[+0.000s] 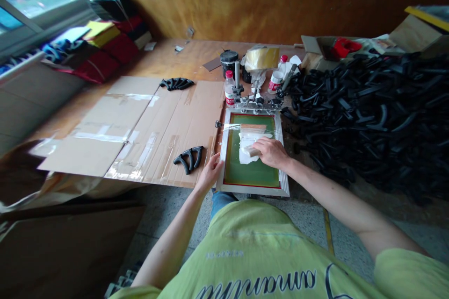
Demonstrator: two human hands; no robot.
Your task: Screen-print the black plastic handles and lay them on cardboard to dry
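Note:
A silver-framed screen [238, 175] with a green mesh lies before me, joined at its far edge to a metal clamp [257, 105]. My right hand [270, 150] is closed on a pale block [251, 151] over a patch of white material [245, 141] on the mesh. Just beyond the patch, a wooden-edged strip [253, 128] lies across the screen. My left hand [211, 169] is at the frame's left edge, fingers extended, holding nothing. To its left, a few curved black parts [190, 159] rest on cardboard.
Flattened cardboard [140, 126] covers the left table; more black parts [176, 84] lie at its far side. Behind the clamp stand a red-capped bottle [229, 88], a black tub [229, 61] and a white cup [275, 81]. A large heap of black parts [379, 112] fills the right.

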